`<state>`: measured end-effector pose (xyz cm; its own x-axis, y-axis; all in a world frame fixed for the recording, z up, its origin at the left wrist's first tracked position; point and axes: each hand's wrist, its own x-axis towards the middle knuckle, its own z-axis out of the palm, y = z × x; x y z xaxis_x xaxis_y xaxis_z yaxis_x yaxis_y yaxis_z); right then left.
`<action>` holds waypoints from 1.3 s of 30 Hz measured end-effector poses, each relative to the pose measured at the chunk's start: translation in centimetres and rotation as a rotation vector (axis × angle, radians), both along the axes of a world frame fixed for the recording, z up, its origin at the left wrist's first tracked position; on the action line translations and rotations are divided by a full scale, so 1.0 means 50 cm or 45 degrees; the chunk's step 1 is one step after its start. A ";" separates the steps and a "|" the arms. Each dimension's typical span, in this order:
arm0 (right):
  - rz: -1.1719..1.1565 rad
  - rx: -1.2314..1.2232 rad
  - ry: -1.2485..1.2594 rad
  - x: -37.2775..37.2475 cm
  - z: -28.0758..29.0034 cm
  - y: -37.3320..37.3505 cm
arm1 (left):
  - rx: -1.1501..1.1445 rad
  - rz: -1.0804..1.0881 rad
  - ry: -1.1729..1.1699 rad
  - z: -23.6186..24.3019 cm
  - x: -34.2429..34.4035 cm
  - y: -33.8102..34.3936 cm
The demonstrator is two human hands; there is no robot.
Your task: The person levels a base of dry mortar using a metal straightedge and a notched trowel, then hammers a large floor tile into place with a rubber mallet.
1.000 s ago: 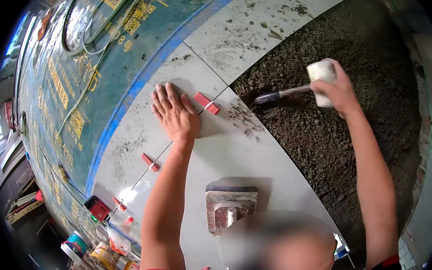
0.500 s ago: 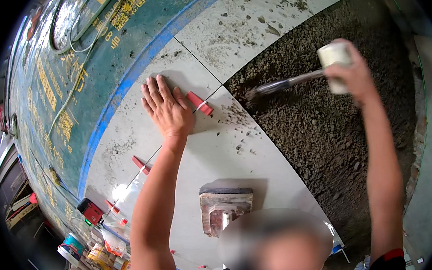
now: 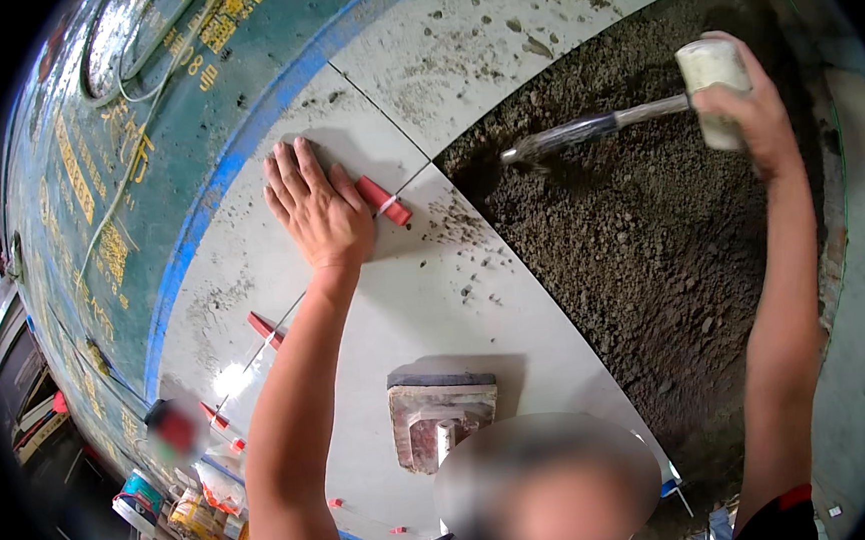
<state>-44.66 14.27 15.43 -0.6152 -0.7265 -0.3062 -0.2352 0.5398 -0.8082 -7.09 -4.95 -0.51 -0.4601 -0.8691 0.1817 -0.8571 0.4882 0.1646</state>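
Note:
My left hand lies flat with fingers spread on a pale tile, beside a red wedge with a white clip at a joint. My right hand grips the white cylindrical head of a mallet; its long handle points left, its end low in the dark, crumbly mortar. A second red wedge sits along the joint, left of my left forearm. A dirty suction-cup tool rests on the tile below, partly behind a blurred rounded shape.
Green floor covering with yellow print and blue tape borders the tiles on the left, with a cable across it. Buckets and tubs sit at lower left. A pale strip of floor edges the mortar on the right.
My right hand has moved up and to the right, drawing the mallet across the mortar. My left hand stays spread on the tile. The whole view has shifted slightly.

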 end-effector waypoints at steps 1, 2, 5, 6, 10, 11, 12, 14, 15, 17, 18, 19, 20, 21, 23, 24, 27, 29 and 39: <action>0.024 -0.047 -0.019 -0.019 0.002 0.009 | 0.005 -0.006 0.000 0.004 -0.007 -0.004; 0.070 0.112 0.076 0.016 -0.023 -0.006 | 0.004 -0.013 0.009 0.005 -0.020 -0.002; -0.095 0.260 0.010 0.103 -0.130 -0.007 | 0.024 -0.022 0.047 -0.016 -0.021 0.010; -0.100 0.261 0.010 0.102 -0.124 -0.002 | 0.024 -0.028 0.031 -0.021 -0.012 0.012; -0.076 0.122 0.027 0.050 -0.024 0.010 | -0.017 -0.021 -0.036 -0.011 0.009 0.000; -0.075 0.026 0.095 0.026 0.016 0.019 | -0.031 -0.030 -0.043 -0.007 0.005 -0.006; -0.044 -0.028 0.070 0.004 0.029 0.025 | -0.024 -0.045 -0.053 -0.005 -0.003 -0.009; 0.056 0.058 0.173 0.032 0.007 -0.007 | -0.057 -0.074 -0.011 0.010 -0.033 -0.022; 0.106 0.358 0.247 0.085 -0.057 -0.031 | -0.047 -0.083 0.006 0.004 -0.036 -0.014; -0.074 0.321 0.019 0.093 -0.134 -0.026 | -0.024 -0.094 -0.001 -0.008 -0.022 -0.006; -0.090 0.325 -0.023 0.093 -0.130 -0.018 | -0.003 -0.073 -0.017 -0.009 -0.012 0.000; -0.105 0.331 -0.065 0.093 -0.121 -0.008 | -0.014 -0.065 -0.014 -0.013 -0.010 -0.004; -0.056 0.269 -0.042 0.080 -0.097 -0.010 | -0.008 -0.051 -0.046 -0.009 0.000 -0.002; -0.016 0.213 -0.015 0.052 -0.060 -0.006 | 0.005 -0.045 -0.073 -0.013 0.004 0.002; -0.020 0.049 -0.001 0.006 0.013 -0.003 | 0.011 -0.027 -0.084 -0.010 0.000 0.000; -0.005 0.011 -0.002 -0.017 0.034 -0.006 | 0.014 -0.026 -0.068 -0.003 -0.012 -0.001; 0.048 0.293 0.208 0.087 -0.123 -0.029 | 0.037 -0.046 -0.003 -0.005 -0.038 0.006; -0.016 0.322 -0.075 0.101 -0.136 -0.030 | 0.039 -0.041 -0.038 -0.009 -0.009 0.004; 0.079 0.291 0.237 0.081 -0.112 -0.024 | 0.017 -0.060 -0.025 -0.012 -0.023 -0.002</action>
<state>-40.59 13.08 9.81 -0.6326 -0.6898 -0.3520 -0.4064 0.6826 -0.6074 -8.22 -5.04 -1.09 -0.5037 -0.8488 0.1610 -0.8364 0.5258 0.1550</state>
